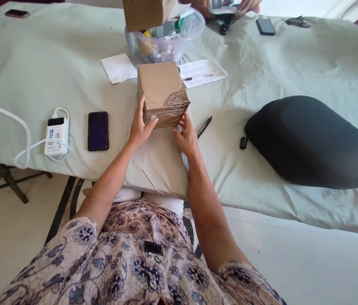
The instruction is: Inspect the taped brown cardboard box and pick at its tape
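Note:
A brown cardboard box (159, 84) sits on the cloth-covered table in front of me, with dark scribbled lines near its right front corner. My left hand (141, 126) grips its near left corner, thumb along the front face. At the lower right corner, my right hand (186, 134) has its fingers curled against the box; some fingertips are hidden. Just right of that hand lies an uncapped black marker (205, 127). Its likely cap, a small black piece (243, 143), rests farther right. A dark phone (98, 131) lies left of my left hand.
Behind the box stands a clear plastic basin (169, 48) of mixed items, with another cardboard box (144, 15) above its rim. White papers (119, 68) lie nearby. A white power bank (56, 136) with cable is left, a large black rounded object (315, 142) right. Another person's hands (247, 6) show opposite.

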`<act>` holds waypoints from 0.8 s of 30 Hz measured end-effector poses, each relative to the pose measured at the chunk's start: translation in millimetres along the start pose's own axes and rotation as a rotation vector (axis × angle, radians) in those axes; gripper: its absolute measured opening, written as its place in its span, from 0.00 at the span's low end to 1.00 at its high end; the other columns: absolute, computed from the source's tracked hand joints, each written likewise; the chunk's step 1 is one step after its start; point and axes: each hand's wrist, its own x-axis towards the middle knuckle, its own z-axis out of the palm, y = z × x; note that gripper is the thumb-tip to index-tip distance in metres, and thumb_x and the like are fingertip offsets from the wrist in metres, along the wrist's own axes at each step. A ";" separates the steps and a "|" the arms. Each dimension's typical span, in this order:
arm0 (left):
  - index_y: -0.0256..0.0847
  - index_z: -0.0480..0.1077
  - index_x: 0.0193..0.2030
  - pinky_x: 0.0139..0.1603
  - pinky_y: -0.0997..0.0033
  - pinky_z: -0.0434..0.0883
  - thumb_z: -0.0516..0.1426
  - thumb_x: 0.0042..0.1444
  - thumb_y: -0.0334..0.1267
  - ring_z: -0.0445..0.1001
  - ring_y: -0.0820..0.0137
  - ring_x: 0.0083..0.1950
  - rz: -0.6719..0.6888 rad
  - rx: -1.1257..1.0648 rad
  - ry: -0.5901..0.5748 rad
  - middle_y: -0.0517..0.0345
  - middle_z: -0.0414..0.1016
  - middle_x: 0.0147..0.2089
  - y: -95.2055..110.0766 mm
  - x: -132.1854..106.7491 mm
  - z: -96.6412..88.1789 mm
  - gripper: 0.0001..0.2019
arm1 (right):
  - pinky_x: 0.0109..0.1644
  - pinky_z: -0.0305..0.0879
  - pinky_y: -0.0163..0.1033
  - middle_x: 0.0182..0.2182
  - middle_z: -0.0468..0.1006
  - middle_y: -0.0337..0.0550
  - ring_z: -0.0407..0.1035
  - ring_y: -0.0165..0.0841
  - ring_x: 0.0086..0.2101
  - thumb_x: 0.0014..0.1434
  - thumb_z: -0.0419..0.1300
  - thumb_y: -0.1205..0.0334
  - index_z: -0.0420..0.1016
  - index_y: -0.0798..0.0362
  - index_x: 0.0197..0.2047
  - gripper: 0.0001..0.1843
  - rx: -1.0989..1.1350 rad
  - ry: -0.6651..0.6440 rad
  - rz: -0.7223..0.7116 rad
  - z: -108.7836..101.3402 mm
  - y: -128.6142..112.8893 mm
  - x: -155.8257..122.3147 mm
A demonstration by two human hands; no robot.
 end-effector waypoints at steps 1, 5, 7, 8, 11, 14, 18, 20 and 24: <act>0.50 0.59 0.73 0.82 0.53 0.52 0.70 0.51 0.64 0.54 0.52 0.81 -0.003 -0.002 0.005 0.47 0.56 0.79 -2.9 -2.5 -0.4 0.47 | 0.55 0.77 0.46 0.68 0.66 0.56 0.69 0.44 0.62 0.63 0.57 0.48 0.50 0.48 0.77 0.43 -0.030 0.002 -0.016 1.7 -0.8 -0.9; 0.48 0.52 0.76 0.79 0.55 0.59 0.65 0.52 0.71 0.58 0.53 0.79 -0.019 0.021 0.086 0.44 0.58 0.77 -9.2 -12.9 -6.5 0.52 | 0.56 0.76 0.51 0.63 0.69 0.55 0.72 0.44 0.55 0.61 0.61 0.47 0.52 0.47 0.76 0.44 -0.139 0.052 -0.114 6.5 2.5 -2.6; 0.49 0.51 0.76 0.76 0.56 0.64 0.63 0.52 0.74 0.59 0.53 0.79 -0.030 0.041 0.121 0.44 0.60 0.77 -9.1 -16.1 -8.4 0.53 | 0.63 0.71 0.57 0.64 0.67 0.56 0.69 0.46 0.58 0.60 0.64 0.43 0.48 0.47 0.77 0.50 -0.200 0.105 -0.236 11.1 5.8 -2.7; 0.50 0.52 0.76 0.74 0.56 0.68 0.62 0.52 0.74 0.59 0.53 0.78 -0.034 0.050 0.135 0.44 0.61 0.76 -8.3 -17.1 -8.7 0.52 | 0.67 0.67 0.60 0.65 0.65 0.57 0.66 0.48 0.60 0.60 0.66 0.42 0.44 0.48 0.78 0.53 -0.220 0.134 -0.299 14.1 7.1 -2.8; 0.50 0.57 0.73 0.63 0.57 0.76 0.59 0.55 0.75 0.67 0.52 0.73 -0.030 0.102 0.170 0.44 0.66 0.73 -3.9 -18.8 -7.8 0.47 | 0.70 0.62 0.64 0.65 0.62 0.59 0.62 0.52 0.64 0.60 0.67 0.40 0.36 0.48 0.79 0.58 -0.235 0.221 -0.406 23.2 8.8 -3.9; 0.46 0.62 0.69 0.61 0.57 0.76 0.56 0.56 0.76 0.73 0.53 0.67 -0.001 0.160 0.217 0.42 0.71 0.68 -1.8 -19.5 -8.0 0.44 | 0.65 0.68 0.62 0.63 0.63 0.57 0.64 0.51 0.61 0.63 0.66 0.41 0.35 0.44 0.79 0.55 -0.210 0.278 -0.434 27.8 7.5 -5.6; 0.46 0.61 0.71 0.73 0.53 0.68 0.58 0.54 0.76 0.67 0.52 0.72 0.045 0.197 0.246 0.43 0.70 0.67 -9.4 -19.1 -9.5 0.47 | 0.52 0.77 0.54 0.56 0.69 0.52 0.69 0.44 0.49 0.65 0.64 0.43 0.41 0.39 0.78 0.49 -0.159 0.277 -0.459 26.9 4.8 -6.8; 0.49 0.56 0.74 0.76 0.50 0.63 0.60 0.51 0.77 0.65 0.51 0.74 0.057 0.207 0.225 0.44 0.66 0.71 -15.0 -18.2 -9.5 0.51 | 0.47 0.78 0.50 0.55 0.70 0.50 0.69 0.41 0.45 0.64 0.65 0.42 0.43 0.39 0.78 0.48 -0.134 0.266 -0.450 25.4 4.1 -6.4; 0.53 0.42 0.78 0.79 0.50 0.60 0.64 0.48 0.75 0.60 0.53 0.78 0.082 0.194 0.098 0.44 0.56 0.78 -18.9 -15.8 -9.8 0.59 | 0.43 0.79 0.46 0.54 0.71 0.49 0.70 0.40 0.45 0.63 0.67 0.41 0.50 0.39 0.76 0.46 -0.067 0.245 -0.423 22.0 4.1 -4.0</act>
